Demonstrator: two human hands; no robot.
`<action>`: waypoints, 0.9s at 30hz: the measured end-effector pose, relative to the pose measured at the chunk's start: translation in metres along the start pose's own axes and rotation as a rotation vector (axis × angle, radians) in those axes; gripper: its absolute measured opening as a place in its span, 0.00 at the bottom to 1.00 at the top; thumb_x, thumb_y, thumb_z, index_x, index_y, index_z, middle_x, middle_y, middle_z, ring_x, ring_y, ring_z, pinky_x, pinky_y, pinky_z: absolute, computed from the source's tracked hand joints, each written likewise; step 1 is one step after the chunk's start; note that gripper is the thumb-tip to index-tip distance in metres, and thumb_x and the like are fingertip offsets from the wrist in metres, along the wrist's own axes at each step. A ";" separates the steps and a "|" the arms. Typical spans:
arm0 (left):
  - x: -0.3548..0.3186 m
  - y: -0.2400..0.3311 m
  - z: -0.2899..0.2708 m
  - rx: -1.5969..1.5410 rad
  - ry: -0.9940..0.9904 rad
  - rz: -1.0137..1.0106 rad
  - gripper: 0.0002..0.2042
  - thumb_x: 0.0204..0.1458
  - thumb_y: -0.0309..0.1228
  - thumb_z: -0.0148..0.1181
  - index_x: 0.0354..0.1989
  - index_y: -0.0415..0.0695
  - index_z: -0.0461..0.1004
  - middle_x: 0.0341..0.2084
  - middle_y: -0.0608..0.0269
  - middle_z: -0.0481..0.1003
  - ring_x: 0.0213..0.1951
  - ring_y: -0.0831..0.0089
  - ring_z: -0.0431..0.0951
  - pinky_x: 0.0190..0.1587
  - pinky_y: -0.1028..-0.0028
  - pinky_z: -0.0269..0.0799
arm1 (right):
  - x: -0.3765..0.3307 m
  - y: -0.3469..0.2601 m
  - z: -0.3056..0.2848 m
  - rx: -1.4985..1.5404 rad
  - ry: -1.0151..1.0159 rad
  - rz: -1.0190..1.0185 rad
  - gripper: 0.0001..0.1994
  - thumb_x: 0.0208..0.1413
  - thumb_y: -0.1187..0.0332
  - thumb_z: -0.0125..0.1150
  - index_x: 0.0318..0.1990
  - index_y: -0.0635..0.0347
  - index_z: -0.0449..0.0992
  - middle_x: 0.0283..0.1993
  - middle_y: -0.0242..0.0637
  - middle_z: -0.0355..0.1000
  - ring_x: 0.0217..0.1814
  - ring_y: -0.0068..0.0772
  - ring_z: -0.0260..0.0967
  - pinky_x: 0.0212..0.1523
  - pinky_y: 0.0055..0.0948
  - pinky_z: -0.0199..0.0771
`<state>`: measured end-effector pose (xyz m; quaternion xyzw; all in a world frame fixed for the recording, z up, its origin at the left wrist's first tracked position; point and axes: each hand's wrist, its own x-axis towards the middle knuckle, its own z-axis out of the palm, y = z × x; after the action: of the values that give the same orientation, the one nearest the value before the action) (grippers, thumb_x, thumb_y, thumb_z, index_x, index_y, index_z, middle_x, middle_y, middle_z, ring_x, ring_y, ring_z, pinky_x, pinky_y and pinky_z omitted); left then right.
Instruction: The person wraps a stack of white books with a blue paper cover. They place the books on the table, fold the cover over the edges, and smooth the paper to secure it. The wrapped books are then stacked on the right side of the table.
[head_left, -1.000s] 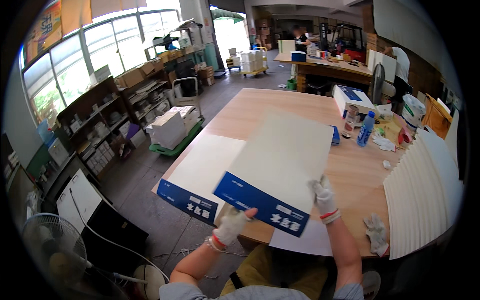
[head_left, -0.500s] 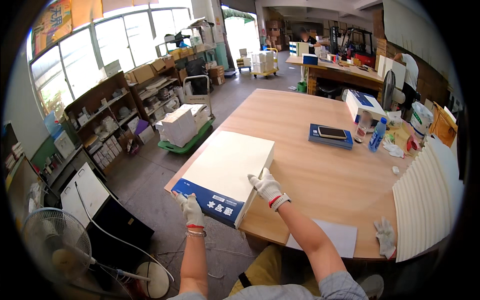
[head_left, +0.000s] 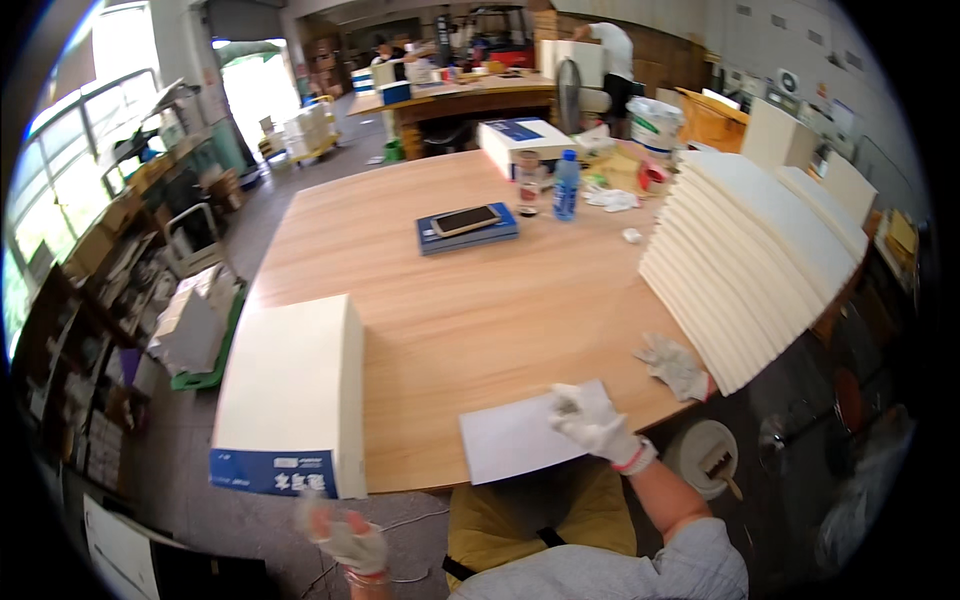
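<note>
The person's gloved right hand [head_left: 597, 425] is pressing flat, fingers spread, on a white paper sheet [head_left: 520, 438] lying at the near edge of the wooden table [head_left: 500, 310], gripping nothing. The gloved left hand [head_left: 345, 535] is hanging below the table edge, blurred, apparently loosely open and empty, just under the large flat cream cardboard box with a blue end [head_left: 290, 400]. The box is overhanging the near left corner; it looks stiff, bulky and probably light, best gripped by its long sides. Its underside is hidden.

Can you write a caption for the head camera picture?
Gloved right hand rests on a white sheet beside a flat box.
</note>
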<state>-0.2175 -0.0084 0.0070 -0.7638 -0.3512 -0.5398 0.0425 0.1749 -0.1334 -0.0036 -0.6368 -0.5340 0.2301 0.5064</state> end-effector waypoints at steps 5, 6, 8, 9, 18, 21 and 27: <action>-0.035 0.083 0.076 -0.112 -0.678 -0.152 0.33 0.39 0.36 0.70 0.53 0.32 0.65 0.51 0.42 0.68 0.60 0.42 0.61 0.65 0.41 0.46 | -0.073 0.002 -0.076 -0.792 -0.064 -0.018 0.31 0.40 0.49 0.73 0.49 0.58 0.73 0.54 0.46 0.69 0.61 0.53 0.61 0.61 0.45 0.57; -0.039 0.088 0.083 -0.133 -0.685 -0.098 0.33 0.39 0.35 0.70 0.53 0.32 0.65 0.51 0.42 0.68 0.60 0.42 0.61 0.65 0.40 0.45 | -0.079 0.005 -0.074 -0.754 -0.022 -0.060 0.28 0.40 0.49 0.73 0.44 0.57 0.72 0.54 0.45 0.68 0.61 0.50 0.60 0.62 0.45 0.54; -0.044 0.095 0.091 -0.161 -0.685 0.008 0.33 0.37 0.34 0.70 0.53 0.32 0.65 0.51 0.43 0.68 0.60 0.41 0.61 0.64 0.39 0.44 | -0.083 0.018 -0.068 -0.705 0.034 -0.122 0.27 0.41 0.49 0.72 0.43 0.58 0.72 0.54 0.44 0.69 0.60 0.49 0.61 0.61 0.44 0.57; -0.044 0.097 0.094 -0.164 -0.703 -0.033 0.34 0.37 0.34 0.70 0.54 0.32 0.65 0.51 0.43 0.68 0.60 0.41 0.61 0.64 0.39 0.43 | -0.084 0.023 -0.068 -0.698 0.068 -0.136 0.27 0.42 0.49 0.72 0.43 0.59 0.72 0.53 0.44 0.69 0.60 0.49 0.62 0.61 0.44 0.57; 0.075 0.170 0.131 -0.631 -0.663 0.111 0.24 0.43 0.26 0.66 0.51 0.39 0.70 0.49 0.50 0.72 0.51 0.52 0.72 0.57 0.57 0.65 | -0.107 -0.034 -0.146 -0.461 0.261 -0.203 0.23 0.54 0.59 0.66 0.50 0.67 0.69 0.50 0.49 0.72 0.53 0.51 0.70 0.55 0.40 0.69; 0.140 0.263 0.188 -1.060 -1.041 0.006 0.15 0.55 0.30 0.57 0.51 0.41 0.71 0.46 0.54 0.75 0.44 0.61 0.76 0.47 0.66 0.73 | -0.110 -0.105 -0.202 -0.653 0.442 -0.425 0.17 0.48 0.72 0.70 0.43 0.66 0.71 0.44 0.48 0.73 0.47 0.48 0.74 0.46 0.38 0.74; 0.210 0.472 0.266 -1.892 -1.818 -0.811 0.16 0.62 0.41 0.52 0.47 0.40 0.64 0.37 0.52 0.74 0.32 0.66 0.75 0.36 0.69 0.76 | -0.142 -0.135 -0.239 -0.704 0.491 -0.547 0.16 0.51 0.69 0.68 0.44 0.67 0.71 0.45 0.51 0.73 0.42 0.51 0.73 0.43 0.37 0.75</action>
<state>0.3044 -0.1413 0.2245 -0.4274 0.0470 0.1402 -0.8919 0.2678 -0.3699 0.1723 -0.6409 -0.5916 -0.2613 0.4135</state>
